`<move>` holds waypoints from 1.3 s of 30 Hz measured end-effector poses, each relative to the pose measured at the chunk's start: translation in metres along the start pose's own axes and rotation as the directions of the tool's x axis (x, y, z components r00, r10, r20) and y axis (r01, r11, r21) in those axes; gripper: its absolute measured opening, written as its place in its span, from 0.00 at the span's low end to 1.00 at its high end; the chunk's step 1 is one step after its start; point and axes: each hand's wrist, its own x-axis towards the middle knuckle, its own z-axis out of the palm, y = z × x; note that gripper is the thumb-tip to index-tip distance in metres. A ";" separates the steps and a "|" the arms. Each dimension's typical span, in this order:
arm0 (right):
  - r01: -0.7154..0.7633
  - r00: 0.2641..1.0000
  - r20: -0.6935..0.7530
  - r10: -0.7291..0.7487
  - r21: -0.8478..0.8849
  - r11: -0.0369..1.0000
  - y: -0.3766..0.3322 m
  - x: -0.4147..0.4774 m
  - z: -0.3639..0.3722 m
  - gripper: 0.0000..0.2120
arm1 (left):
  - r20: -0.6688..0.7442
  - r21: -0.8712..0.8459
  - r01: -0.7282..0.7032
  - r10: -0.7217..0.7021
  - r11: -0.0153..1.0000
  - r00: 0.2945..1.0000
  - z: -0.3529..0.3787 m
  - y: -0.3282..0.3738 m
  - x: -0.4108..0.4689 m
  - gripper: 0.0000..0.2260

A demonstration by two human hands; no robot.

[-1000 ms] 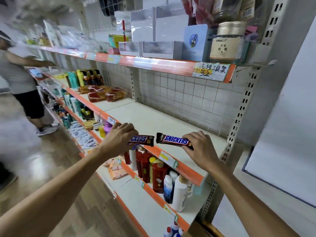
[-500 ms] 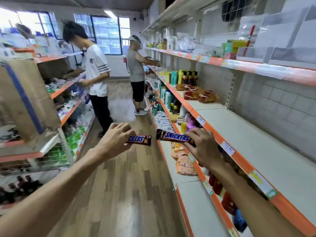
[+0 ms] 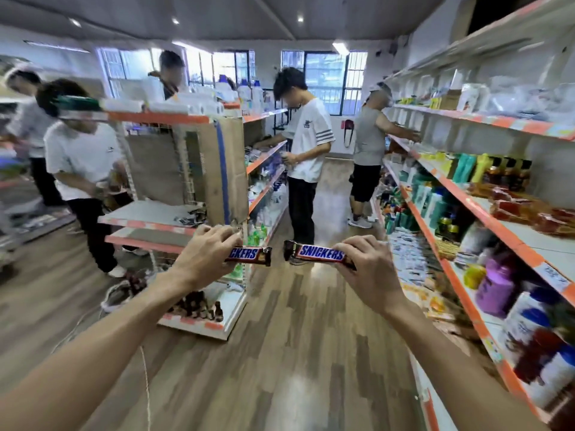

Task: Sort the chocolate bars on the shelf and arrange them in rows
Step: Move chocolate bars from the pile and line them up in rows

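**Two hands, one Snickers bar each, held over the aisle**

The left hand (image 3: pixel 202 259) curls its fingers round one end of the left Snickers bar (image 3: pixel 249 255). The right hand (image 3: pixel 370 272) pinches the right Snickers bar (image 3: pixel 320 253) the same way. Both bars lie level at the centre of the frame, end to end with a small gap, above the wooden floor (image 3: pixel 295 353). Along the right edge runs the orange-trimmed wall shelf (image 3: pixel 485 213), holding blurred bottles and red packets. Left of centre stands a freestanding shelf unit (image 3: pixel 155 219) with a cardboard sheet (image 3: pixel 224 169) on its end. Beyond the bars, a person in a white T-shirt (image 3: pixel 308 141) stands in the aisle, and a person in a grey top (image 3: pixel 368 141) reaches into the wall shelf.
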 end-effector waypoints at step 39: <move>0.106 0.982 0.114 -0.152 0.338 0.935 -0.083 0.329 0.517 0.15 | 0.113 0.075 0.303 -0.310 0.950 0.944 0.252 -0.448 0.060 0.13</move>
